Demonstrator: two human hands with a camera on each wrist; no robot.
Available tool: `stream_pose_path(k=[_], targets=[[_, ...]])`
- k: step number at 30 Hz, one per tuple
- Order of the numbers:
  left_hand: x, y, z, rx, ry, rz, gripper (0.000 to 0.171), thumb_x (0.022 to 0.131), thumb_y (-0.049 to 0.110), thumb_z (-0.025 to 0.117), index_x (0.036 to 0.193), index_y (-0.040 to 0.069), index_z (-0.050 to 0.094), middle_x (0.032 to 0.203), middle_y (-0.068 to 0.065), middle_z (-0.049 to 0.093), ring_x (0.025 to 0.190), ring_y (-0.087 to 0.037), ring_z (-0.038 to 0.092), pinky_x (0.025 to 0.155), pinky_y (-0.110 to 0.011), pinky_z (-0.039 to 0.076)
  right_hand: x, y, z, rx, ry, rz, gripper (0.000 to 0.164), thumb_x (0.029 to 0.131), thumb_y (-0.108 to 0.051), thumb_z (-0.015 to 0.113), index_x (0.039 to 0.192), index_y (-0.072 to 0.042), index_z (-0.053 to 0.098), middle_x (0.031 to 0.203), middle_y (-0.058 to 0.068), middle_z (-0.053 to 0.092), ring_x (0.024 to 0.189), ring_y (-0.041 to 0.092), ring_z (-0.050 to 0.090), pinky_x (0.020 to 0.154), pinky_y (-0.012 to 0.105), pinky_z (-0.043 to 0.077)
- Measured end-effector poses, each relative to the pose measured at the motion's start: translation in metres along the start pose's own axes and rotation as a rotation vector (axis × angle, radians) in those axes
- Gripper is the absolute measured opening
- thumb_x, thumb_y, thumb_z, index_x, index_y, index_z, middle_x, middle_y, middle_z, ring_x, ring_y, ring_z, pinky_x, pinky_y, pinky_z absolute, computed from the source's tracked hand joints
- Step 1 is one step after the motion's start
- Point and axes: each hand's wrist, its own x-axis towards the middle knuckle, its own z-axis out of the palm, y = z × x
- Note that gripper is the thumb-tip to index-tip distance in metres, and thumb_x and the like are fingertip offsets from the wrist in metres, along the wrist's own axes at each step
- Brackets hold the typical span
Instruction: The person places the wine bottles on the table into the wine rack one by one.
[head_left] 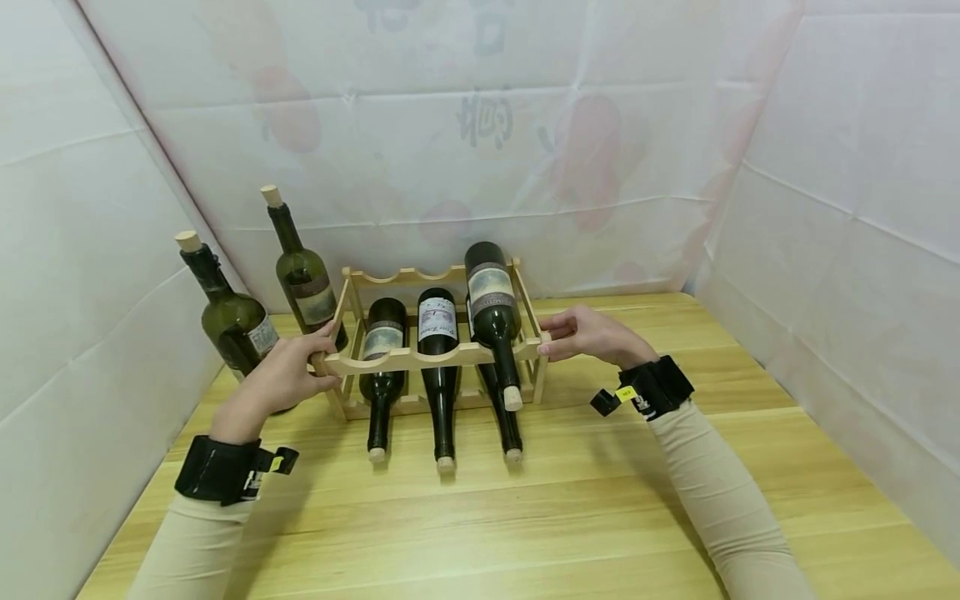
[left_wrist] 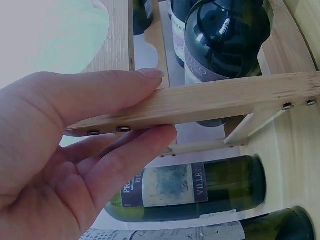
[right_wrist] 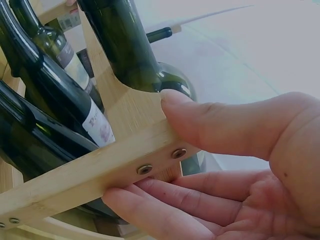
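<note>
A two-tier wooden wine rack (head_left: 408,361) stands near the back wall. My left hand (head_left: 281,377) grips its left end, thumb and fingers on opposite sides of a wooden side post (left_wrist: 215,100) in the left wrist view. At the right end, my right hand (head_left: 592,335) pinches the matching side post (right_wrist: 90,177). One dark green wine bottle (head_left: 491,287) lies on the upper tier at the right, its corked neck pointing forward. Lower down lie a left bottle (head_left: 384,387), a middle bottle (head_left: 438,387) and a right bottle (head_left: 500,408), which is partly hidden by the upper one.
Two corked bottles stand upright left of the rack: a nearer one (head_left: 232,321) just beyond my left hand, and a farther one (head_left: 303,279) by the rack's back corner. The wood-grain table (head_left: 480,533) is enclosed by white cloth walls (head_left: 847,208) at the back and sides.
</note>
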Motion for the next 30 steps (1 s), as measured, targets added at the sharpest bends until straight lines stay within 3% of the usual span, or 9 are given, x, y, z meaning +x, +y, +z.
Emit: stream_pose_path(k=[7, 12, 15, 20, 24, 27, 30], targets=[[-0.002, 0.006, -0.004, -0.010, -0.035, -0.008, 0.030, 0.074, 0.010, 0.080, 0.100, 0.009, 0.065, 0.146, -0.028, 0.034, 0.058, -0.009, 0.058, 0.057, -0.033, 0.047, 0.000, 0.002, 0.001, -0.004, 0.015, 0.006, 0.075, 0.079, -0.016, 0.077, 0.137, 0.013, 0.039, 0.116, 0.024, 0.061, 0.097, 0.031, 0.063, 0.084, 0.036, 0.052], [-0.010, 0.025, -0.022, 0.065, -0.033, -0.013, 0.051, 0.073, 0.014, 0.081, 0.118, 0.004, 0.059, 0.146, -0.031, 0.032, 0.078, -0.025, 0.062, 0.060, -0.035, 0.049, 0.000, 0.001, 0.000, -0.005, 0.007, 0.000, 0.075, 0.080, -0.015, 0.076, 0.137, 0.015, 0.038, 0.115, 0.025, 0.061, 0.097, 0.032, 0.063, 0.084, 0.037, 0.052], [-0.016, 0.036, -0.034, 0.095, 0.021, -0.003, 0.055, 0.072, 0.012, 0.081, 0.121, 0.004, 0.058, 0.146, -0.029, 0.034, 0.086, -0.030, 0.063, 0.056, -0.033, 0.050, 0.000, -0.001, 0.000, -0.009, 0.002, 0.000, 0.074, 0.081, -0.015, 0.075, 0.137, 0.015, 0.038, 0.116, 0.026, 0.060, 0.097, 0.032, 0.063, 0.084, 0.037, 0.052], [-0.026, 0.047, -0.052, 0.166, 0.177, 0.030, 0.057, 0.069, 0.010, 0.082, 0.120, 0.005, 0.059, 0.142, -0.026, 0.041, 0.087, -0.029, 0.064, 0.056, -0.037, 0.051, -0.001, -0.002, 0.001, -0.023, -0.002, 0.005, 0.074, 0.082, -0.016, 0.074, 0.138, 0.015, 0.037, 0.120, 0.027, 0.058, 0.099, 0.031, 0.063, 0.084, 0.037, 0.051], [-0.035, 0.048, -0.066, 0.194, 0.309, 0.042, 0.061, 0.067, 0.004, 0.082, 0.123, 0.003, 0.059, 0.124, -0.020, 0.056, 0.082, -0.027, 0.062, 0.059, -0.041, 0.052, 0.000, -0.002, 0.001, -0.025, -0.010, 0.007, 0.075, 0.082, -0.018, 0.075, 0.139, 0.015, 0.036, 0.122, 0.028, 0.056, 0.100, 0.031, 0.062, 0.085, 0.036, 0.051], [-0.041, 0.045, -0.076, 0.177, 0.370, 0.007, 0.060, 0.067, 0.001, 0.082, 0.122, 0.001, 0.058, 0.109, -0.017, 0.061, 0.081, -0.028, 0.061, 0.060, -0.028, 0.052, 0.000, -0.002, 0.001, -0.029, -0.014, 0.002, 0.076, 0.082, -0.018, 0.074, 0.139, 0.015, 0.036, 0.123, 0.028, 0.055, 0.100, 0.031, 0.062, 0.085, 0.036, 0.051], [-0.046, 0.040, -0.086, 0.145, 0.376, -0.094, 0.057, 0.070, 0.005, 0.081, 0.121, -0.001, 0.056, 0.108, -0.019, 0.060, 0.085, -0.031, 0.060, 0.058, -0.021, 0.048, -0.001, -0.001, -0.001, -0.026, -0.012, -0.002, 0.075, 0.083, -0.018, 0.074, 0.138, 0.015, 0.036, 0.123, 0.029, 0.055, 0.101, 0.032, 0.062, 0.085, 0.036, 0.051]])
